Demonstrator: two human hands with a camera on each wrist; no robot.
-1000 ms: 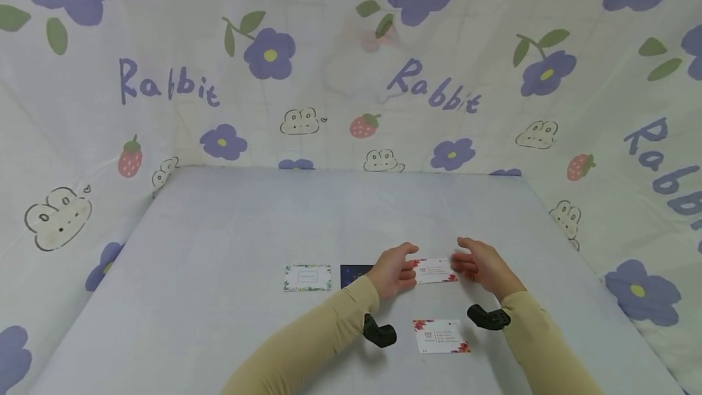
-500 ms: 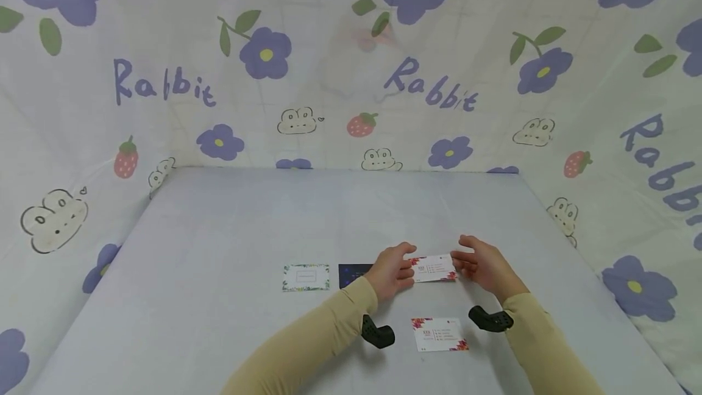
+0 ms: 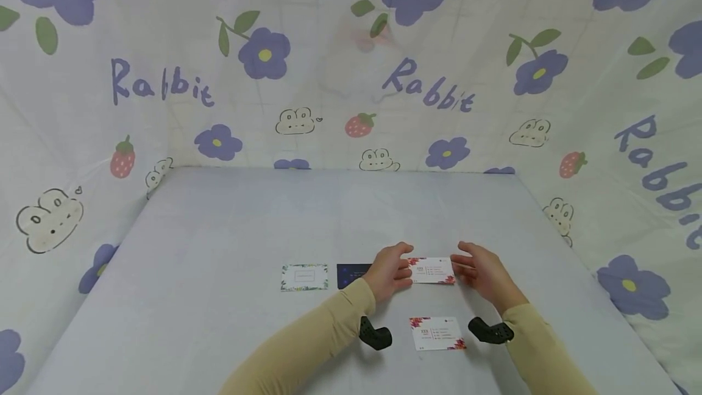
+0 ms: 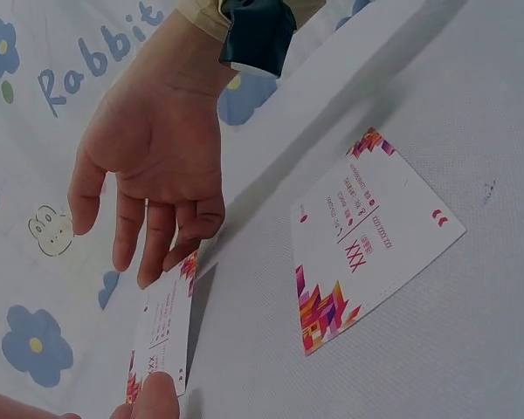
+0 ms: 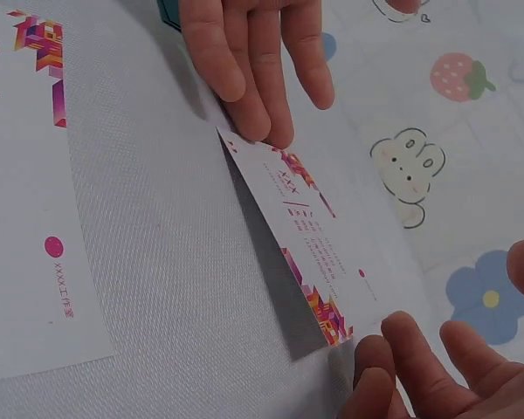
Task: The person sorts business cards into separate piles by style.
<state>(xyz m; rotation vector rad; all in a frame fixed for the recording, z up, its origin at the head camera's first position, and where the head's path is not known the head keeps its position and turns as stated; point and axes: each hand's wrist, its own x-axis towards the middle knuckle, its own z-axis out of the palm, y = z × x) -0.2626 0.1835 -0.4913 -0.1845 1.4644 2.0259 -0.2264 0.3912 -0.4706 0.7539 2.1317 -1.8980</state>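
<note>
A white business card (image 3: 430, 270) with red and orange corner patterns lies between my two hands. Its near edge casts a shadow on the cloth in the right wrist view and looks raised there. At its left end, the loosely bent fingers of my left hand (image 3: 387, 272) touch it, with the thumb held apart. Fingertips of my right hand (image 3: 484, 272) are at the card's other end; whether they press on it I cannot tell. Closer to me lies a matching card (image 3: 437, 334), flat, seen also as a larger card (image 4: 375, 240) in the left wrist view.
Left of my left hand lies a dark blue card (image 3: 351, 275), partly hidden by that hand. Further left is a white card with a leafy green border (image 3: 304, 277). White cloth covers the table (image 3: 219, 218), and a flower-printed curtain (image 3: 329, 90) rises behind and beside it.
Half a second ago the card between my hands sat tilted, its right end higher; now it looks more level. My right hand has shifted slightly. The head view has drifted a little.
</note>
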